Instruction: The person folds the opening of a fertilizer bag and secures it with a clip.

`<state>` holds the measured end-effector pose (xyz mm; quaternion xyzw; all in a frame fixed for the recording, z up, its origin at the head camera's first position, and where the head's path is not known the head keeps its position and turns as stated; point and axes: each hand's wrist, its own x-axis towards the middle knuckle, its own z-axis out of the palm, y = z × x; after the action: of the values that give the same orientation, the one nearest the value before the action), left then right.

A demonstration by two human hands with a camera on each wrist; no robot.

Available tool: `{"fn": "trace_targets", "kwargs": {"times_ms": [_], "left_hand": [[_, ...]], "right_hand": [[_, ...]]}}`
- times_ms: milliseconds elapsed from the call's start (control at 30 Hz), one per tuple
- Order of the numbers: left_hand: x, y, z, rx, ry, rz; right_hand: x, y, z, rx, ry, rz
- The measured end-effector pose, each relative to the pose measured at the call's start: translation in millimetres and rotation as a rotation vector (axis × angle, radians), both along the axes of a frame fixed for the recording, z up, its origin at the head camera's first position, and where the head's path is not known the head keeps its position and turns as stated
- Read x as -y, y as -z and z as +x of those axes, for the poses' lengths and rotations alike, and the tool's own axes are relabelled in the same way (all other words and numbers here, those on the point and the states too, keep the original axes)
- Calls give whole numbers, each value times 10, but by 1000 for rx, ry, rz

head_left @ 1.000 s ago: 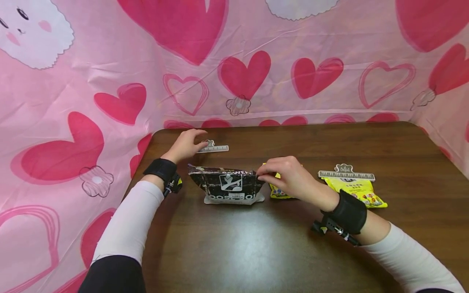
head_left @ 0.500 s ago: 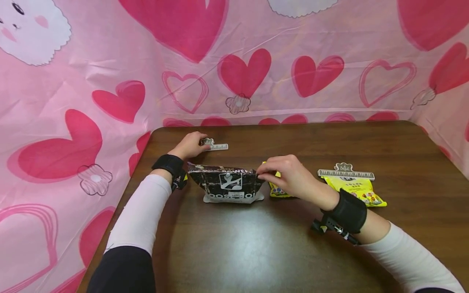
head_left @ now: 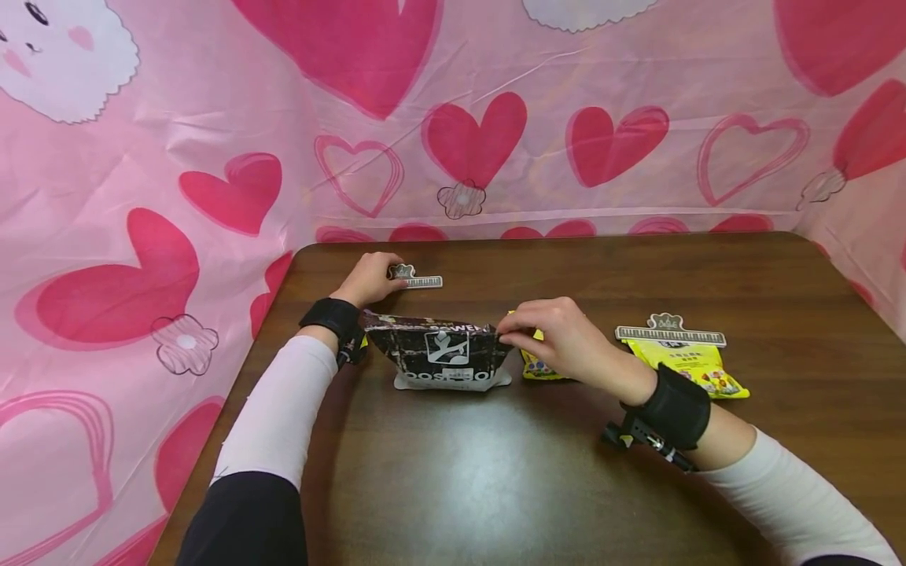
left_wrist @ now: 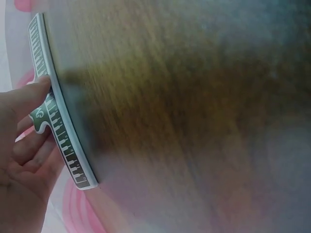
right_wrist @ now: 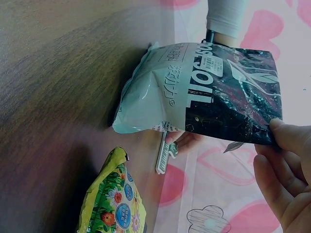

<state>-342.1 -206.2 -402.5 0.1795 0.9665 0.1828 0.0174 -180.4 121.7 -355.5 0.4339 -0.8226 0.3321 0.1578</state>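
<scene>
With thumb in front and fingers behind, my left hand (head_left: 368, 279) pinches a piano-keyboard-patterned bag clip (head_left: 425, 282) near the table's far left. The left wrist view shows the thumb across the middle of that clip (left_wrist: 60, 124). My right hand (head_left: 559, 334) pinches the top right corner of a black and white printed bag (head_left: 446, 354), which stands upright on the table. In the right wrist view, thumb and forefinger hold the corner of the bag (right_wrist: 233, 97). A yellow bag (head_left: 535, 368) lies partly hidden behind my right hand.
Farther right on the brown table (head_left: 467, 472) lies another yellow bag (head_left: 686, 368), with a second keyboard-patterned clip (head_left: 668, 336) across its top. A pink cloth (head_left: 552, 71) with hearts hangs behind the table and at its sides.
My left hand has moved slightly right and down onto the clip and now pinches it. My right hand has kept its hold on the black and white bag's corner.
</scene>
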Motion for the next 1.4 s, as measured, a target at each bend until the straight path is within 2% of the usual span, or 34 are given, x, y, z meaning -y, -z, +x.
{"fn": "trace_targets", "kwargs": {"times_ms": [267,500,767,1033,1400], "left_hand": [[-9,-47,53,18,-37,59],[7,-78,65,18,-4,139],[72,-149,96,2,48,93],[79,-326,225,-40,79,138],[71,-637,375,-77,185,146]], "right_hand": [[3,-6,-3,-17,-5,-5],[-5,-6,3,-23,-1,-11],[-9,6,10,-6,2,-7],[-13,0,26,-2,-2,-8],[-3,-3,36,-3,-1,-10]]}}
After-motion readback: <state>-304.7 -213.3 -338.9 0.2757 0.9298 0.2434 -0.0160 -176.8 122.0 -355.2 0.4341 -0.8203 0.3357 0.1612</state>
